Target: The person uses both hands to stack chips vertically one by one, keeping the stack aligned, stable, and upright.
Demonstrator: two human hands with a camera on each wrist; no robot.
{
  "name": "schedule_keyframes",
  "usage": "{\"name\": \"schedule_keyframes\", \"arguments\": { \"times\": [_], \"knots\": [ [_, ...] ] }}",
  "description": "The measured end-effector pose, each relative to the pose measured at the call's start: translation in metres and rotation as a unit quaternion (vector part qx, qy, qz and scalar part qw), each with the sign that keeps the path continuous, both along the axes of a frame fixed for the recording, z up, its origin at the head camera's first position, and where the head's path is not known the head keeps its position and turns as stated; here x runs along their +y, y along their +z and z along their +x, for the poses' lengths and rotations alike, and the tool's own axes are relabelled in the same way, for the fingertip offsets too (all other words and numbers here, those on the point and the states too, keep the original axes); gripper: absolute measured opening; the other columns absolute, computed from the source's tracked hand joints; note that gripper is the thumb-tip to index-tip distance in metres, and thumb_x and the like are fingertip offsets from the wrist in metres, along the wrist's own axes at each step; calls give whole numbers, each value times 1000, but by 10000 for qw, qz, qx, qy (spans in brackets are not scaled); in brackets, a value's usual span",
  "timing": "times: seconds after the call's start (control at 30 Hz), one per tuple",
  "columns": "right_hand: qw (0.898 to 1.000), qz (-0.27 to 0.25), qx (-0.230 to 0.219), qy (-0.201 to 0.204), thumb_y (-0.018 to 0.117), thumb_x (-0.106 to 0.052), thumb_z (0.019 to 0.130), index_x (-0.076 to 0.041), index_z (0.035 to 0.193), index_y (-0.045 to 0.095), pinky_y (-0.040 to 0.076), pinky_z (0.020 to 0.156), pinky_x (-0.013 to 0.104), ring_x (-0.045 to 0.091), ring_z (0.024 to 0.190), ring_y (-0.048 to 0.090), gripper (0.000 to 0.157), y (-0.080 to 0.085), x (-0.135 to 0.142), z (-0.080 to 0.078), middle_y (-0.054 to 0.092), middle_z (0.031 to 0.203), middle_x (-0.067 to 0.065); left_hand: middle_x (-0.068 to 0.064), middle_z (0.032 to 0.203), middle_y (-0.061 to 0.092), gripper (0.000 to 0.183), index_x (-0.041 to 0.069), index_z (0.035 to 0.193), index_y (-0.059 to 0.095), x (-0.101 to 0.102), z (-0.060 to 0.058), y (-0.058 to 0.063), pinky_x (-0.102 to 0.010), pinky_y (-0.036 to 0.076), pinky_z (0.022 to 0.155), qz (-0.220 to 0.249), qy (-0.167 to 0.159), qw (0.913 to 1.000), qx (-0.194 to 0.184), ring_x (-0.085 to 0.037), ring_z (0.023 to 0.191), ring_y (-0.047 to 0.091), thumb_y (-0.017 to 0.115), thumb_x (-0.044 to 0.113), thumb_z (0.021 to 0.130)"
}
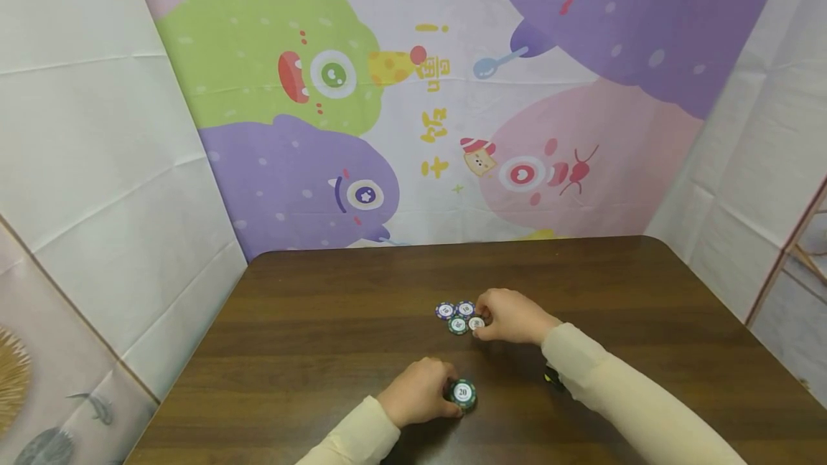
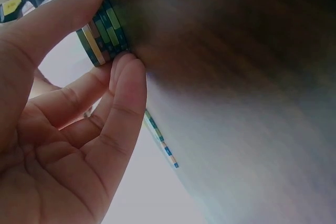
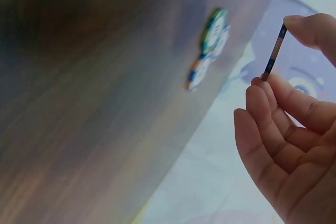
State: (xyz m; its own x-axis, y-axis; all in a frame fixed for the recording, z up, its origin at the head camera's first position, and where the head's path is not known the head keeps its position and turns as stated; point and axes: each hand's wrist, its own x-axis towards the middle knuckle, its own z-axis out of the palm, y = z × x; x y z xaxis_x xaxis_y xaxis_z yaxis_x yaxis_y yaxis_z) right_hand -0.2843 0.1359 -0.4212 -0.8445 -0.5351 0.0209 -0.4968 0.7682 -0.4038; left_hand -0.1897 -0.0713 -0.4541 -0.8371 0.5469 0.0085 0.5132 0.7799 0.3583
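Observation:
My left hand (image 1: 421,392) grips a short stack of poker chips (image 1: 462,394) low over the near-middle table; the top chip is green and white, marked 20. In the left wrist view, thumb and fingers hold the rim of that stack (image 2: 103,36), its edges striped green and dark. Farther off, my right hand (image 1: 515,316) pinches a single chip (image 1: 476,324) between thumb and fingers. Seen edge-on in the right wrist view, this chip (image 3: 274,52) is dark with tan bands and is lifted off the table. Just left of it lie a green chip (image 1: 458,325) and a blue chip (image 1: 465,309).
Another blue chip (image 1: 445,311) lies flat at the left of the small group. The brown wooden table (image 1: 310,307) ends at a cartoon-printed cloth (image 1: 439,214). A dark strap with yellow (image 1: 553,377) shows below the right sleeve.

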Motion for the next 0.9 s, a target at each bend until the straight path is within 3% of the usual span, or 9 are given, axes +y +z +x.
{"name": "schedule_keyframes", "arguments": {
  "times": [0.27,0.5,0.9],
  "knots": [
    [9982,9,357,486,78,-31,78,-10,97,68,47,69,27,8,76,53,30,9,-4,23,61,89,-5,9,71,57,35,9,94,70,0,1,0,-17,41,59,91,-7,9999,-57,0,62,45,87,25,68],
    [9961,146,321,810,79,-33,78,-13,96,67,47,67,24,5,75,53,28,13,-8,40,61,89,-7,9,69,57,33,9,91,70,-1,1,0,-17,40,57,177,-28,9998,-60,1,61,44,88,24,67],
    [9922,264,377,1159,78,-31,77,-14,95,67,46,66,21,2,72,49,27,5,-13,54,59,88,-10,8,74,59,32,10,90,68,-1,1,0,-17,41,58,255,6,9995,-208,1,64,45,87,22,67]
  ]
}}
